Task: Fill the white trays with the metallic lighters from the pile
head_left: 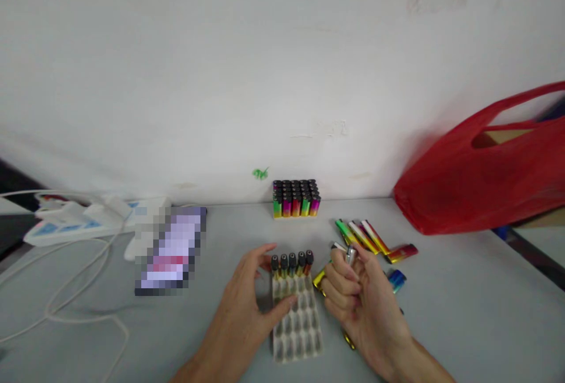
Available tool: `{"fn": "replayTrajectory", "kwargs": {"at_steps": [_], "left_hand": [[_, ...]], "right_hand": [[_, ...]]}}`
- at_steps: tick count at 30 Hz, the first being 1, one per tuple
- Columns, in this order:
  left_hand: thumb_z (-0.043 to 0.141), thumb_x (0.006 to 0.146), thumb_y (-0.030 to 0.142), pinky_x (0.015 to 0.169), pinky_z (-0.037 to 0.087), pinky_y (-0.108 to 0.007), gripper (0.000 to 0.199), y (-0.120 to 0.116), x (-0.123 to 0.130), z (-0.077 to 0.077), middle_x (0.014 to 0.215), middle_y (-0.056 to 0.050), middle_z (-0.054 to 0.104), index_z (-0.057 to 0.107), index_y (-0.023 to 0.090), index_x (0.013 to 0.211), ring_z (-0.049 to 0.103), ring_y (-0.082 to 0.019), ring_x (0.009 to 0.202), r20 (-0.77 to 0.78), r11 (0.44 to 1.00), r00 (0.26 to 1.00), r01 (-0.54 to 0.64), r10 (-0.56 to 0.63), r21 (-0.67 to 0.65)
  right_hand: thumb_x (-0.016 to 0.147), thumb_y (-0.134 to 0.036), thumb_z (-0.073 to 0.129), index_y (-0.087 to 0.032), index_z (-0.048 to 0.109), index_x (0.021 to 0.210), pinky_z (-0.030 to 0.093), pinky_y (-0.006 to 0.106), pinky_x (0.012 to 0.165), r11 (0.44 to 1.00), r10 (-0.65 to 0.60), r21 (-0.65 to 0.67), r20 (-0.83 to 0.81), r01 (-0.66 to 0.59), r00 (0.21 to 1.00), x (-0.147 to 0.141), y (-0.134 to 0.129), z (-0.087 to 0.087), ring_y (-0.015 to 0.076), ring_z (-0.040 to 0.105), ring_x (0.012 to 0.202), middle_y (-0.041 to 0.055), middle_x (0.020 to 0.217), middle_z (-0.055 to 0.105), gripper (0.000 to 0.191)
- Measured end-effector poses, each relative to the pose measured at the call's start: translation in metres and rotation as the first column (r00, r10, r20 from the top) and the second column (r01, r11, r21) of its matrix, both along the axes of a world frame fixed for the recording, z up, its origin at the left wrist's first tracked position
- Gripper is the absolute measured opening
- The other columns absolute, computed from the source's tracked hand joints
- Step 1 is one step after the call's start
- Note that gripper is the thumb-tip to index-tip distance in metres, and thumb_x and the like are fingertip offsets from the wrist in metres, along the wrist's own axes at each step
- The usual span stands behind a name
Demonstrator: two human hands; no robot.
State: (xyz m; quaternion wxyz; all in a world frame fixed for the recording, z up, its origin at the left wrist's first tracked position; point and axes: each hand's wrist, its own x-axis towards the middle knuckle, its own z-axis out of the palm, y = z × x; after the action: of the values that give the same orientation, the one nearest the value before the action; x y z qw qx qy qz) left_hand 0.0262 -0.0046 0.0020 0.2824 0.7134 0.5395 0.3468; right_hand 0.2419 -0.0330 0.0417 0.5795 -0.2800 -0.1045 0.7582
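A pale tray (298, 318) with rows of slots lies in front of me. Along its far row stand several lighters (292, 264) with black tops. My left hand (249, 300) is at the tray's left side, fingers apart, its thumb stretched over the slots and its forefinger beside the leftmost lighter. Whether it touches the tray I cannot tell. To the right of the tray, my right hand (357, 295) is closed round a lighter (351, 255); its silvery end shows above the fingers and its body is hidden. A gold-coloured lighter (319, 280) shows beside that hand, partly covered.
Near the wall stands a block of upright colourful lighters (296, 199). Loose lighters (364, 236) lie right of centre, with a blue lighter (397, 279) nearer me. A red bag (477, 177) is at right. A blurred-out phone (174, 247), power strip (88, 218) and cables occupy the left.
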Motion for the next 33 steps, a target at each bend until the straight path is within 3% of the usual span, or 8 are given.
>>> {"fn": "replayTrajectory", "kwargs": {"at_steps": [4,7,9,12,15,20,26,33], "left_hand": [[0.09,0.079,0.026,0.098,0.06,-0.045,0.072,0.0,0.0,0.001,0.122,-0.006,0.08,0.062,0.027,0.145,0.075,-0.03,0.104,0.008,1.0,1.0,0.009,-0.009,-0.018],[0.089,0.078,0.028,0.097,0.059,-0.047,0.072,0.0,-0.001,0.001,0.121,-0.006,0.081,0.062,0.028,0.145,0.075,-0.031,0.103,0.003,0.998,1.0,-0.015,0.015,-0.062],[0.088,0.076,0.028,0.096,0.058,-0.047,0.072,0.001,-0.002,0.002,0.119,-0.005,0.082,0.063,0.029,0.144,0.074,-0.031,0.101,0.002,0.996,1.0,-0.027,0.027,-0.09],[0.086,0.076,0.028,0.097,0.057,-0.046,0.07,0.002,-0.002,0.005,0.117,-0.005,0.083,0.064,0.029,0.142,0.074,-0.03,0.101,0.016,0.992,1.0,-0.018,0.02,-0.123],[0.086,0.075,0.028,0.097,0.057,-0.045,0.069,0.002,-0.001,0.007,0.116,-0.004,0.084,0.064,0.029,0.141,0.074,-0.03,0.101,0.043,0.991,0.999,-0.016,0.022,-0.132],[0.09,0.074,0.029,0.096,0.057,-0.046,0.074,0.002,0.001,0.006,0.114,-0.004,0.084,0.062,0.028,0.142,0.074,-0.029,0.099,0.049,0.988,0.997,-0.052,0.06,-0.148],[0.091,0.073,0.024,0.095,0.059,-0.044,0.076,0.001,0.0,0.005,0.112,-0.003,0.084,0.061,0.028,0.142,0.076,-0.028,0.097,0.051,0.992,0.997,-0.049,0.055,-0.117],[0.093,0.073,0.024,0.094,0.059,-0.044,0.076,0.001,0.0,0.006,0.113,-0.003,0.084,0.061,0.029,0.142,0.076,-0.029,0.097,0.043,0.994,0.998,-0.047,0.052,-0.101]], "right_hand": [[0.083,-0.059,0.094,-0.022,0.067,0.092,0.015,0.019,0.043,0.998,-0.063,-0.001,0.162,0.064,0.985,-0.004,0.0,0.004,0.007,0.014,0.051,-0.0113,0.064,0.036,0.046],[0.092,-0.064,0.084,-0.025,0.071,0.101,0.031,0.022,0.044,0.979,-0.2,0.113,0.394,0.169,0.897,-0.006,0.0,0.0,0.0103,0.038,0.054,-0.0047,0.078,0.055,0.043],[0.1,-0.064,0.075,-0.026,0.076,0.102,0.049,0.027,0.061,0.944,-0.321,0.26,0.589,0.203,0.742,-0.005,-0.001,-0.005,0.0159,0.057,0.071,-0.0002,0.089,0.065,0.038],[0.107,-0.059,0.067,-0.029,0.082,0.114,0.053,0.034,0.086,0.904,-0.421,0.41,0.808,0.12,0.412,-0.003,-0.005,-0.01,0.0221,0.066,0.096,0.0031,0.104,0.073,0.034],[0.111,-0.051,0.063,-0.032,0.082,0.123,0.053,0.035,0.083,0.887,-0.457,0.46,0.863,0.036,0.214,-0.002,-0.01,-0.011,0.0232,0.07,0.095,0.0029,0.108,0.077,0.029],[0.11,-0.032,0.066,-0.029,0.081,0.118,0.054,0.036,0.083,0.77,-0.638,0.632,0.768,-0.088,-0.062,-0.005,-0.014,-0.011,0.0241,0.072,0.099,0.0038,0.106,0.079,0.018],[0.108,-0.025,0.066,-0.025,0.081,0.114,0.055,0.04,0.085,0.774,-0.631,0.606,0.761,-0.183,-0.15,-0.006,-0.009,-0.014,0.0258,0.071,0.092,0.0043,0.098,0.079,0.016],[0.104,-0.021,0.068,-0.025,0.082,0.107,0.052,0.039,0.079,0.748,-0.662,0.631,0.734,-0.206,-0.155,-0.007,-0.01,-0.009,0.0238,0.067,0.077,0.0008,0.082,0.075,0.015]]}}
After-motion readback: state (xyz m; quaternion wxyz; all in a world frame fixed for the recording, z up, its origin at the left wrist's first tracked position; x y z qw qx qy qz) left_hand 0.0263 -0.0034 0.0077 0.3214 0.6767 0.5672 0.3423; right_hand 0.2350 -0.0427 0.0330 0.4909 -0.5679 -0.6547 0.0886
